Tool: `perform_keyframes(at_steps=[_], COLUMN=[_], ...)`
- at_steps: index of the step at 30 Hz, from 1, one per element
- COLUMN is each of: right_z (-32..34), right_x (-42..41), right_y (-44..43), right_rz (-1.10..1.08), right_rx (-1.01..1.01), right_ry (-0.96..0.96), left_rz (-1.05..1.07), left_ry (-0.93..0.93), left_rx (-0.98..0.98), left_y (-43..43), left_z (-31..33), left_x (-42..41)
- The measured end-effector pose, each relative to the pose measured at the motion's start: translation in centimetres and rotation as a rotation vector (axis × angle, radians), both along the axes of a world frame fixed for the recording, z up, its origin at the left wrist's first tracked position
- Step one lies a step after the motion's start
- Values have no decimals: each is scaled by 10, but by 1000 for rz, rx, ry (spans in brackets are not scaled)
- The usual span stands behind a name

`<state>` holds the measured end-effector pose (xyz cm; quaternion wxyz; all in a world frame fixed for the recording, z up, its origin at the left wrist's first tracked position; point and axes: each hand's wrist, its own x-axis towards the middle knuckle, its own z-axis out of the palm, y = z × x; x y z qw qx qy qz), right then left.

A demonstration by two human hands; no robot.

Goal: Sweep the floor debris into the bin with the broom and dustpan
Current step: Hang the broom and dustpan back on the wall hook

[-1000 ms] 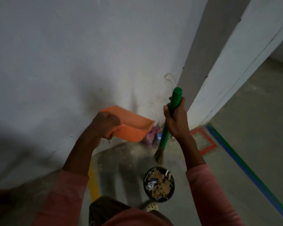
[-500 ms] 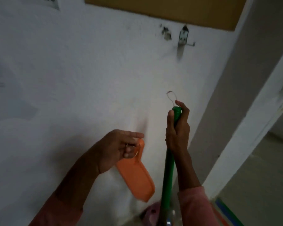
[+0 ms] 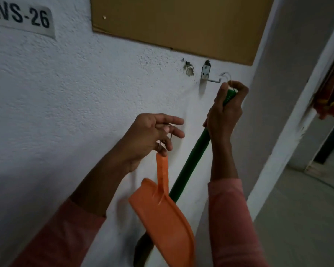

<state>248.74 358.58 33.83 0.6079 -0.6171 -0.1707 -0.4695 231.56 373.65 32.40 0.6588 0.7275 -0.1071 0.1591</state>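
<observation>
R hand (image 3: 223, 112) grips green broom (image 3: 193, 166) top, wire loop (image 3: 226, 76) beside wall hook (image 3: 210, 79); L hand (image 3: 150, 137) fingers pinch orange dustpan (image 3: 162, 214) handle.

white rough wall (image 3: 85, 83) carries a metal hook (image 3: 210, 78), a brown cardboard sheet (image 3: 172, 22) and a ws-26 label (image 3: 21, 18). chipped hole (image 3: 189, 69) just beside the hook. grey floor (image 3: 297, 218) shows at lower right.
</observation>
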Motion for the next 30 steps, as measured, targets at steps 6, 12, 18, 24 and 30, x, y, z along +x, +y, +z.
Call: perform_keyframes(at_steps=[6,12,18,24,30], right_z=[13,1,-1,-24,-40], right_x=[46,77,86,93,74], right_y=[-4,4,-6,-3,-1], right_rz=[-11,-30,-63,-7,-1], right_rx=[-21,-166,-191,-205,-300], right_ry=[50,59,38,85,317], left_rz=[-28,-23,-11,14,23], left_ry=[-57,-64,-71,-74,-86], left_rx=[-40,-73,-96,-90,-68], left_y=[8,9,7,-2,-4], left_z=[2,-3,-6,-3,17], left_x=[12,23,34,46,70])
